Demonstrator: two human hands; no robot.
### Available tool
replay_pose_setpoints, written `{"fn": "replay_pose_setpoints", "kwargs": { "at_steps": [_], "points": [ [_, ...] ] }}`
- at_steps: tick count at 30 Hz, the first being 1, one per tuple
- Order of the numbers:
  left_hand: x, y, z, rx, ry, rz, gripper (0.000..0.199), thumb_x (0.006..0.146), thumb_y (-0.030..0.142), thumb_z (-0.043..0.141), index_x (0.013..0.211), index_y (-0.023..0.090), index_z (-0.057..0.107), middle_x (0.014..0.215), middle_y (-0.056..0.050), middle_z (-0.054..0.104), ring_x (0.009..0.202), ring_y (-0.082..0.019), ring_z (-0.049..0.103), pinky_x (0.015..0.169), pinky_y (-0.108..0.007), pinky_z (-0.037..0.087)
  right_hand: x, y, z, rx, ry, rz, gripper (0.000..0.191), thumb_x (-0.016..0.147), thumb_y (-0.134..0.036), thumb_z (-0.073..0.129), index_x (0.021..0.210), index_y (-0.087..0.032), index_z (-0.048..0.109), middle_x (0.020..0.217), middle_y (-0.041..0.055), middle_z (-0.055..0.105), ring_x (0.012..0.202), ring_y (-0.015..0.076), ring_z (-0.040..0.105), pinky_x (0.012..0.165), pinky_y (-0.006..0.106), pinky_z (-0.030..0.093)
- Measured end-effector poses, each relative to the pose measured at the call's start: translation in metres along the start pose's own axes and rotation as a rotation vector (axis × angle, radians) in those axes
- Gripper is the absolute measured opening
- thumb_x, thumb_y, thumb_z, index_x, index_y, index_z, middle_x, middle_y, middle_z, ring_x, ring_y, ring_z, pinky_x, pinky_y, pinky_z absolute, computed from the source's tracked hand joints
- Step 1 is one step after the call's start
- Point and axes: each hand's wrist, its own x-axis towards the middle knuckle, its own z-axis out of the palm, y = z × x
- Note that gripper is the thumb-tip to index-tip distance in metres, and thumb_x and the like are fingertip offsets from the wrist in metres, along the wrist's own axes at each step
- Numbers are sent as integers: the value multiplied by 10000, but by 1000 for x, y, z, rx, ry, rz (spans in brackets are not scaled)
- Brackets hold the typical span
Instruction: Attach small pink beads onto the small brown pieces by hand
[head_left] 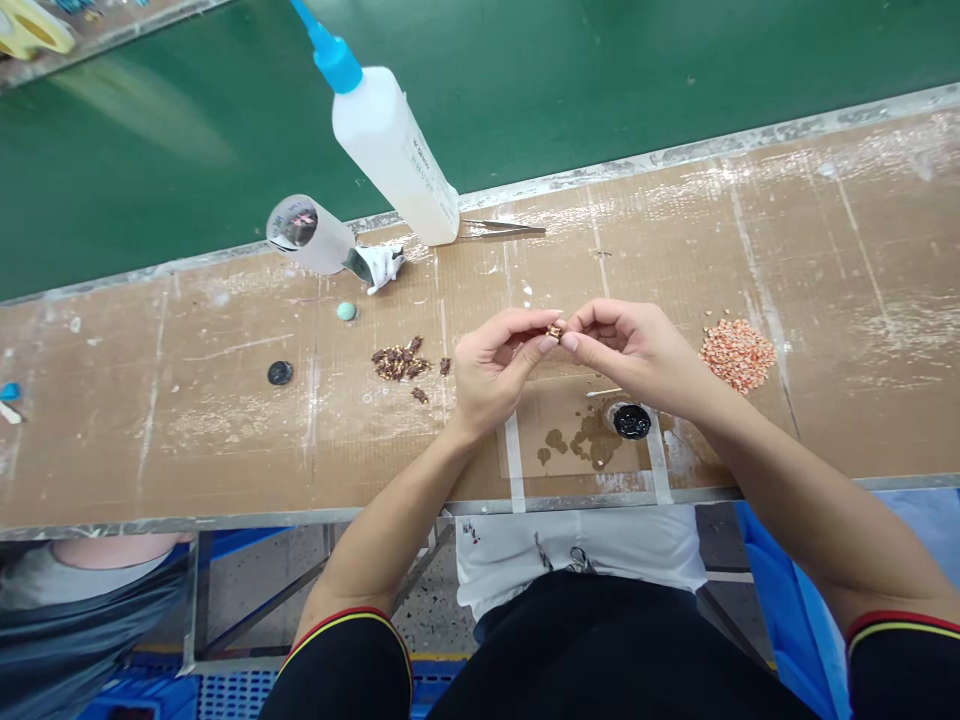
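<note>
My left hand and my right hand meet over the table, both pinching a small brown and gold piece between their fingertips. Left of my left hand lies a pile of similar brown and gold pieces, with a couple of loose ones beside it. A heap of small orange-pink bits sits to the right of my right hand. Below my hands, a small round pot of black paste stands near a thin white stick on a stained, taped-down sheet.
Behind stand a large white bottle with a blue nozzle and a white cylinder beside a crumpled white item. Tweezers, a green lump and a black disc lie on the table. Another person's leg shows lower left.
</note>
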Motion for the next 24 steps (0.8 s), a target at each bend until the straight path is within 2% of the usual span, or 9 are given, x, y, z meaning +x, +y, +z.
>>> {"fn": "replay_pose_setpoints", "kwargs": {
  "at_steps": [4, 7, 13, 19, 24],
  "points": [
    [1, 1, -1, 52, -21, 42, 147, 955, 275, 793, 1097, 265, 830, 1027, -50, 837, 947, -143, 795, 862, -271, 661, 0, -1, 0, 36, 6, -7, 426, 856, -579, 836, 827, -194, 658, 725, -8, 618, 645, 116, 531, 583, 260, 429],
    [0, 2, -2, 95, -37, 56, 161, 964, 321, 783, 1108, 265, 831, 1059, -58, 837, 955, -149, 791, 851, -276, 656, 0, -3, 0, -4, 64, -61, 362, 875, -511, 821, 814, -204, 639, 716, -18, 609, 627, 110, 522, 582, 258, 443],
    [-3, 1, 0, 107, -12, -23, 213, 980, 374, 753, 1126, 232, 816, 1057, -69, 825, 921, -147, 778, 832, -279, 649, -2, -7, -2, -180, 174, -190, 219, 886, -375, 749, 780, -226, 628, 716, -14, 619, 628, 121, 535, 621, 276, 495],
    [-2, 6, 2, 155, -63, -35, 184, 991, 362, 727, 1000, 195, 804, 914, -56, 817, 780, -121, 738, 736, -248, 618, -2, -8, -5, -255, 152, -221, 114, 855, -271, 698, 776, -229, 628, 726, -1, 658, 642, 137, 570, 633, 293, 506],
    [-2, 8, 3, 143, -64, -49, 189, 991, 362, 724, 1007, 190, 799, 937, -58, 826, 785, -119, 755, 726, -234, 623, -2, -9, -7, -310, 122, -236, 108, 838, -249, 677, 751, -230, 618, 709, -3, 653, 626, 136, 551, 632, 302, 501]
  ]
}}
